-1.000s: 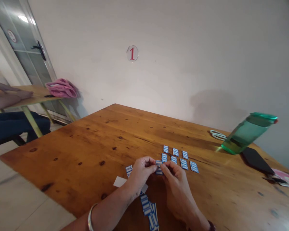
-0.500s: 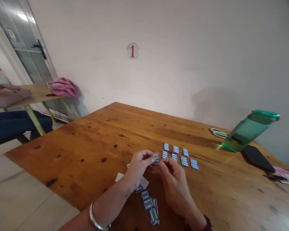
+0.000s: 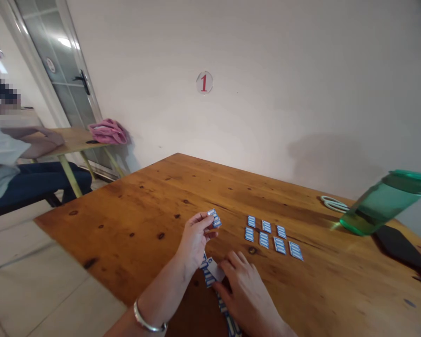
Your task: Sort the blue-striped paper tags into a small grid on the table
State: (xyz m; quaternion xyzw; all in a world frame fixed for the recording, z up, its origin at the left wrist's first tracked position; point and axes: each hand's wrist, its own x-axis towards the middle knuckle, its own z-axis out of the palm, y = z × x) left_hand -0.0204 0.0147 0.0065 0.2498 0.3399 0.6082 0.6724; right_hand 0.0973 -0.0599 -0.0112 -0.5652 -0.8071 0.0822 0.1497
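At the near middle of the knotty wooden table (image 3: 196, 182), two bare hands work apart from each other. The left hand (image 3: 194, 241), with a silver bangle (image 3: 149, 320) on its wrist, is raised a little and pinches a small blue-and-white card (image 3: 214, 218) between thumb and fingers; whether it is one card or several overlapping is hard to tell. The right hand (image 3: 247, 285) is lower and nearer, its thumb and fingers at a plain white card (image 3: 215, 271) with a small dark mark at its far left corner. Whether it grips that card or only touches it cannot be told.

Beneath and beside the hands, a loose, overlapping trail of cards (image 3: 209, 280) runs toward the near edge of the view, partly covered by the right hand. To the right of the held card, seven more lie flat and separate from one another: a far row of three (image 3: 266, 226) and a near row of four (image 3: 264, 240), each patterned in blue and white.

Farther right stands a green translucent bottle (image 3: 386, 203), tilted in this view, with a coiled white cable (image 3: 333, 204) just to its left and a flat black object (image 3: 403, 245) on its near right side. At far left, another person (image 3: 0, 164) sits with forearms on a second table (image 3: 72, 140), where a pink cloth (image 3: 108, 132) lies bunched by the wall (image 3: 252, 56). A round sign (image 3: 204, 83) there shows a red 1.
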